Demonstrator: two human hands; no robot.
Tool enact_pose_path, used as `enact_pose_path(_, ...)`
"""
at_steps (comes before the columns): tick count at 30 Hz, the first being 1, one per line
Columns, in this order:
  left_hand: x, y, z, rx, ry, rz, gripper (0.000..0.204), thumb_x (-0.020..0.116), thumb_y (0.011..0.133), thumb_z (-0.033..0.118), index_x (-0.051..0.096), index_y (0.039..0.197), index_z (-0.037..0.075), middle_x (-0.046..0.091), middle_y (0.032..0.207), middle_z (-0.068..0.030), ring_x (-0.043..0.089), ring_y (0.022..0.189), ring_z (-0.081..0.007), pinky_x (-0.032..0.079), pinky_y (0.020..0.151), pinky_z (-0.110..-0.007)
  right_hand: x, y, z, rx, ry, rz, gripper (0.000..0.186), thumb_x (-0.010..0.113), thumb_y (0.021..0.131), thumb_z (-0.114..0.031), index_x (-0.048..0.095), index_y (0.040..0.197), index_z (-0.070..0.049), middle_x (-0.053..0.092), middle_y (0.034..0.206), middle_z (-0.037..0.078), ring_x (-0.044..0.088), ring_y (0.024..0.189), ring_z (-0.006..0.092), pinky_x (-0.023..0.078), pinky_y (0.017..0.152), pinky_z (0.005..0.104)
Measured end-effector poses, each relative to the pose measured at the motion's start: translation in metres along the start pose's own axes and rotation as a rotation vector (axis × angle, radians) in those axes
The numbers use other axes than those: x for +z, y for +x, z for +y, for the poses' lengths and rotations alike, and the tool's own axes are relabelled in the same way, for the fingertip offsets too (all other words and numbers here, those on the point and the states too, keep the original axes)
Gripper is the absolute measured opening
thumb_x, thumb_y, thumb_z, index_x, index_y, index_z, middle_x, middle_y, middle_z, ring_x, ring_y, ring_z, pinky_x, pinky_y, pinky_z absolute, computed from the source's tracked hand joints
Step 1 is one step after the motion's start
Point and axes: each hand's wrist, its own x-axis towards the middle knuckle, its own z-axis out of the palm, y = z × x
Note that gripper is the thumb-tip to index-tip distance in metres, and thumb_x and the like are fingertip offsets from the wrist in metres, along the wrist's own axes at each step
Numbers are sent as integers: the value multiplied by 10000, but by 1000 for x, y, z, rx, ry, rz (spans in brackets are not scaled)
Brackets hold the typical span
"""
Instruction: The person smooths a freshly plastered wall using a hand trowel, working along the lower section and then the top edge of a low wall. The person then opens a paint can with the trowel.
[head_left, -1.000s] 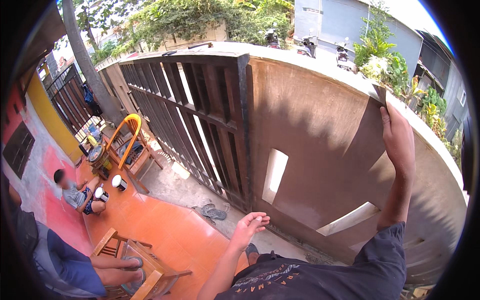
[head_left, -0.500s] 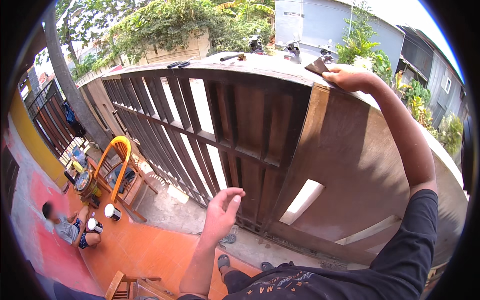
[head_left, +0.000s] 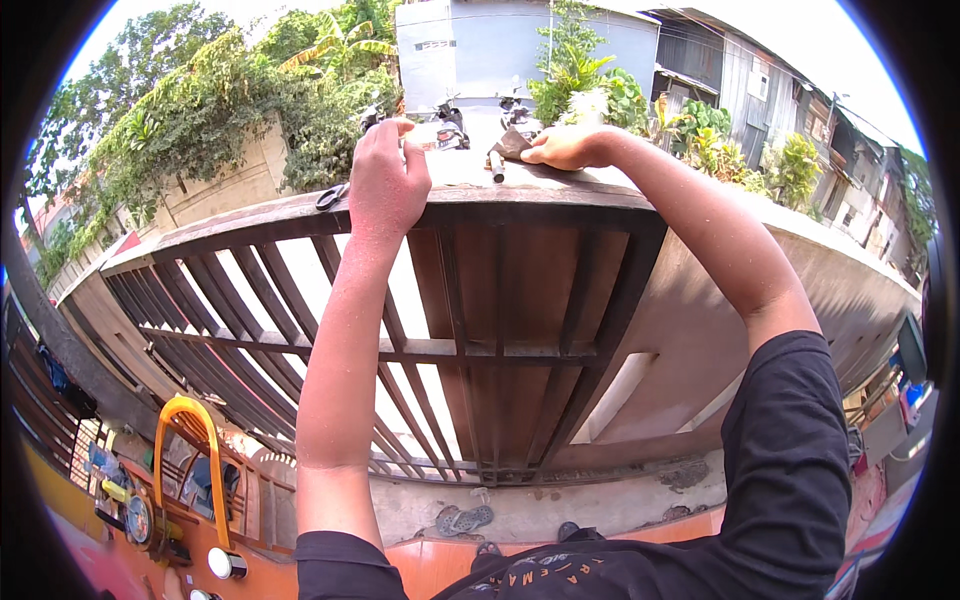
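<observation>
My right hand (head_left: 575, 147) is closed on a small dark brown flat piece (head_left: 512, 144), held at the top of the wall by the gate (head_left: 528, 290). Just left of that piece lies a short cylindrical object with a dark end (head_left: 497, 167). My left hand (head_left: 388, 178) is raised at the top of the gate with its fingers loosely bent and apart, nothing visible in them; the fingertips are partly hidden. Beside it on the top edge rests a black looped object, like scissors (head_left: 331, 198).
Scooters (head_left: 450, 125) and plants stand beyond the wall. An orange-backed wooden chair (head_left: 212, 465), a cluttered small table (head_left: 135, 515) and cans (head_left: 226, 563) are at lower left. A sandal (head_left: 465, 519) lies below the gate on the concrete strip bordering orange tiles.
The view has turned to face the gate squarely. My left hand has risen from low by the gate to its top. My right hand, still holding the dark piece, has moved leftward along the top.
</observation>
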Motion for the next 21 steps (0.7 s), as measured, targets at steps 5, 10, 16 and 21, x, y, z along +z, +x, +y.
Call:
enact_pose_path(5,19,-4,-22,-39,88,-144,296,521,952,184,651,1125,-17,665,1098,-241,625,1122,-392,508,964,-485,-12,-25,9,420,-186,-165,515,470,1017,-379,581,1412,-67,636,1360,181,615,1200,327,511,985,474)
enact_pose_path(10,11,-3,-17,-83,145,-192,363,501,964,229,653,1146,-45,686,1072,-257,684,1005,-404,540,907,-496,-6,-13,-6,258,90,13,516,479,1040,-418,657,1275,6,706,1206,143,634,1086,237,478,946,412)
enact_pose_path(16,-1,3,-23,-83,159,-414,340,465,989,222,643,1060,-59,691,992,-268,693,971,-407,552,886,-494,1,-23,5,361,-340,-98,540,467,1028,-412,620,1350,-6,633,1346,231,614,1226,367,494,1025,457)
enact_pose_path(21,-15,4,-31,-97,257,-500,422,479,988,300,719,964,-46,726,912,-260,726,897,-404,578,854,-496,4,-35,-22,293,31,17,519,454,1042,-423,652,1343,-49,654,1359,182,618,1241,353,442,1086,433)
